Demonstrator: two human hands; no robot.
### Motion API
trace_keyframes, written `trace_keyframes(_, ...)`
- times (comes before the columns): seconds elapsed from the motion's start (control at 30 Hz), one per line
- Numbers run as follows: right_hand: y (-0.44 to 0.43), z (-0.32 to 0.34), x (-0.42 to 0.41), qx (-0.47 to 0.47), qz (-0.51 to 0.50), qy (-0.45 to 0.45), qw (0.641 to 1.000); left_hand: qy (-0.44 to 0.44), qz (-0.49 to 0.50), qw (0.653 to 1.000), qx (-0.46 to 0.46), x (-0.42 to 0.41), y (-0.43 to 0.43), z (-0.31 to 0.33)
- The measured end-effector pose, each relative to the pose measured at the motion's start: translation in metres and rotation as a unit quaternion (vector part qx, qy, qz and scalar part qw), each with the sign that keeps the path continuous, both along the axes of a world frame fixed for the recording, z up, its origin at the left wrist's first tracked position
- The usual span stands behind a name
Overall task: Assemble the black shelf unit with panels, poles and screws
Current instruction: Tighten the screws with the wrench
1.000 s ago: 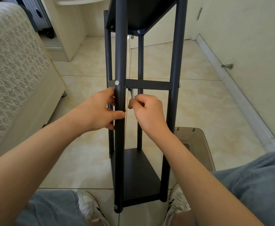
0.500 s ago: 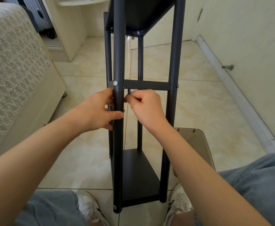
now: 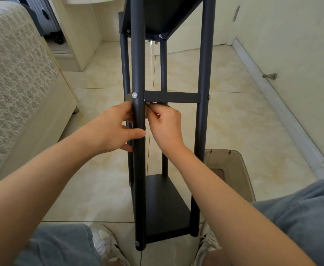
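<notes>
Head view: the floor (image 3: pixel 234 121) was glossy beige marbled tile with thin grout lines. A bed (image 3: pixel 13 73) under a pale lace-patterned cover bounded it on the left. A cream wall (image 3: pixel 291 45) with a white baseboard (image 3: pixel 284 120) and a metal door stop (image 3: pixel 270 76) bounded it on the right. A cream cabinet (image 3: pixel 80 35) and a wheeled suitcase (image 3: pixel 46 18) stood at the far left corner. The black shelf unit (image 3: pixel 203 73) stood upright on the tile between the person's two white shoes (image 3: pixel 105 244). Its lower panel (image 3: pixel 165 204) sat just above the floor, its middle panel (image 3: pixel 172 96) was seen edge-on, and its upper panel (image 3: pixel 161 14) showed its underside. A silver screw (image 3: pixel 134 95) sat in the near pole (image 3: pixel 139 169) at middle-panel height. The left hand (image 3: pixel 115 129) gripped the near pole just below that screw, with the thumb across the front and the fingers curled behind. The right hand (image 3: pixel 166 125) was between the poles, directly under the middle panel's edge, with fingers curled and pinching a small metal tool (image 3: pixel 148 105) that was mostly hidden. A translucent brown plastic bin (image 3: pixel 228 173) stood just right of the unit, beside the right knee. Open tile lay beyond the unit, between the bed edge and the baseboard.
</notes>
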State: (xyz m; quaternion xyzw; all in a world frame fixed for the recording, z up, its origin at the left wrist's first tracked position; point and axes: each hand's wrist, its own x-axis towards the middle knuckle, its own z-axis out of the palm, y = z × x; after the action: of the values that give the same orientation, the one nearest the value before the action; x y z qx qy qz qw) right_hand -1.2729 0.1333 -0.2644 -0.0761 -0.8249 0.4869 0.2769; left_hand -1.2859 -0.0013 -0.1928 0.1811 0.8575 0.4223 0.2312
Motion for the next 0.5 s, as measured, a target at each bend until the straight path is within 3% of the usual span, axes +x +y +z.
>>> trace_keyframes(0.5,0.006,-0.007,0.010,0.018,-0.009,0.018,1.000,-0.001,-0.004,1.000,-0.012,0.005,0.002,0.003)
